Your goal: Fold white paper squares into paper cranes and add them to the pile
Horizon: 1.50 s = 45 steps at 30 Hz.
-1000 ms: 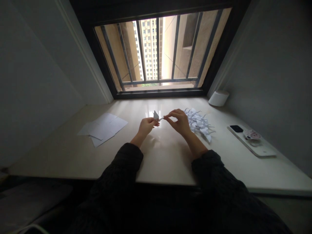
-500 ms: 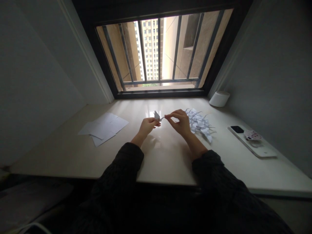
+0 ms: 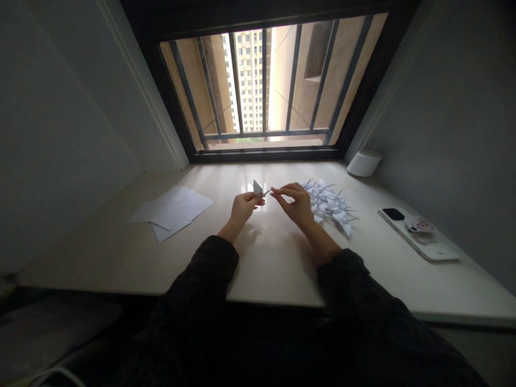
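Your left grip (image 3: pixel 243 208) is grasping a white origami crane (image 3: pixel 257 188) low on its body, a pointed flap standing up just above the thumb, while your right grip (image 3: pixel 297 203), close beside it, is pinching the tip of the crane's thin point between thumb and forefinger. Just right of your right grip a heap of folded paper cranes (image 3: pixel 332 205) is lying on the worktop (image 3: pixel 274 269), with a smartphone (image 3: pixel 439 249) resting farther right. Well left of your left grip, flat white paper sheets (image 3: pixel 173 209) are lying overlapped.
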{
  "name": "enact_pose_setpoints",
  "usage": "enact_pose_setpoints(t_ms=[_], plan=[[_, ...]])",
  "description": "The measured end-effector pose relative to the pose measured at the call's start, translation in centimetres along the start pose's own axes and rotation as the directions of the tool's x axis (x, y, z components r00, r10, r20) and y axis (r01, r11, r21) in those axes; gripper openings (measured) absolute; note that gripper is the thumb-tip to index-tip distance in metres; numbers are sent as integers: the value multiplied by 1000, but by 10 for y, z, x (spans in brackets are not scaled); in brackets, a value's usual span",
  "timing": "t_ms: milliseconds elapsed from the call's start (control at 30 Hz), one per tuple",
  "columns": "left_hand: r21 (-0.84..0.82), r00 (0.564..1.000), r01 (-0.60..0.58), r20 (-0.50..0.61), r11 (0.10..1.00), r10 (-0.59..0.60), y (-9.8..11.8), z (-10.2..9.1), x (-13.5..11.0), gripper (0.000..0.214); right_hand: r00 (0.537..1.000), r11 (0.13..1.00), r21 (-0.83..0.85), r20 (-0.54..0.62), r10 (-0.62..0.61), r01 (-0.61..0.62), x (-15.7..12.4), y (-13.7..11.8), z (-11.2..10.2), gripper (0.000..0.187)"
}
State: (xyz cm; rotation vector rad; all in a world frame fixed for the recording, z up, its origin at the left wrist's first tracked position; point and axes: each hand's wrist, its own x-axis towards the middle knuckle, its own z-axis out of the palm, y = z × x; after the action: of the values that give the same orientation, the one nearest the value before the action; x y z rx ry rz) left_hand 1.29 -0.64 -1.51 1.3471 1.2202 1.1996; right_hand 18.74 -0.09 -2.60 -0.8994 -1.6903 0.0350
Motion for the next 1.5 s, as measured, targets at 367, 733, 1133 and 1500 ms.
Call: enact_pose_setpoints(t_ms=[367,733,1133,1500], plan=[[-57,996,73,48,996,-71,-3,1,2,31,1000,999,-31,4,-28,28,1,0,-3,10],[-87,986,155,73,984,-149,0,2,0,32,998,995,-97,59,6,0,0,-3,-4,14],[224,992,-119,-16,967,125,-18,-7,11,25,928,910,185,58,368,-372,6,9,-2,25],[263,993,-113,0,958,117,-16,-4,8,21,815,761,296,273,511,-577,6,10,-4,27]])
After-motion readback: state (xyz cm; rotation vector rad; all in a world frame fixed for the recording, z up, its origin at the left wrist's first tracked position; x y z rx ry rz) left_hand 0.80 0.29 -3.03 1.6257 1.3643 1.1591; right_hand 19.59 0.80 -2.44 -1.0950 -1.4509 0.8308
